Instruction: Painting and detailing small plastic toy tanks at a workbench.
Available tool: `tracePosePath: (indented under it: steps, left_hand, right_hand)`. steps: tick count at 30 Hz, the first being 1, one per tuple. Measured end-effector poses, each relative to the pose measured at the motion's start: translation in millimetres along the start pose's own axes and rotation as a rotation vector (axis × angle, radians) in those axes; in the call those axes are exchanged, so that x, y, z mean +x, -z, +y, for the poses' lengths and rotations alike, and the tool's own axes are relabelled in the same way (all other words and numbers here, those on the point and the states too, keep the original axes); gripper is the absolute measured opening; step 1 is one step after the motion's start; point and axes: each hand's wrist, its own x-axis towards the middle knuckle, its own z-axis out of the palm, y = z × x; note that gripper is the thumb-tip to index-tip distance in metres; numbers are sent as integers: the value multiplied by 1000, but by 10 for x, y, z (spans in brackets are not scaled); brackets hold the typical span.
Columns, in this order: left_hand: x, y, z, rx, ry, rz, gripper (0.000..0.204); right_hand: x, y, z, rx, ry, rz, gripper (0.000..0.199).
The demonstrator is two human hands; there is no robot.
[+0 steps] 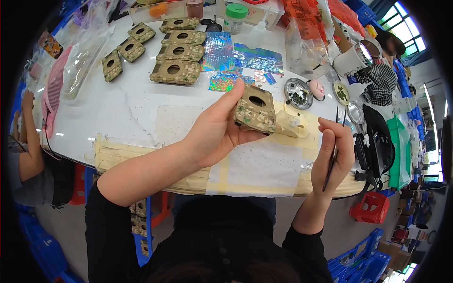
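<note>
My left hand (214,123) is wrapped round a camouflage-patterned model tank hull (255,116), holding it tilted above the table with its round hole facing up. In my right hand (340,144), a little to the right, is a pair of dark tweezers (331,165), their slim tips pointing away from me and apart from the hull. Beyond the tweezers sits a round metal tin (298,93) with small dark green bits in it. A cream-coloured block (291,124) with a short peg stands just right of the hull, on yellow-taped paper.
Several more camouflage hulls stand in a stack (174,72) and loose (131,49) at the far left. Shiny holographic sheets (218,49) and a green-lidded jar (235,20) are at the back. To the right are a black bag (378,137) and a green tray (398,151).
</note>
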Motion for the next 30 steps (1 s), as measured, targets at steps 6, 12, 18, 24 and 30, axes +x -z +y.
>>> tracePosePath:
  steps: [6, 12, 18, 24, 30]
  left_hand:
    - [18, 37, -21, -39, -12, 31, 54]
    - [13, 35, -12, -63, -14, 30, 54]
    - [18, 46, -19, -62, -9, 14, 54]
    - [1, 32, -19, -38, 21, 8, 57]
    - [-17, -7, -5, 17, 87, 5, 57]
  right_hand:
    - [-55, -67, 98, -163, 56, -82, 17]
    - [-45, -110, 121, -177, 67, -76, 15]
    - [-43, -114, 110, -166, 46, -75, 14]
    - [64, 1, -46, -152, 176, 51, 13]
    - [262, 56, -357, 147, 277, 48, 14]
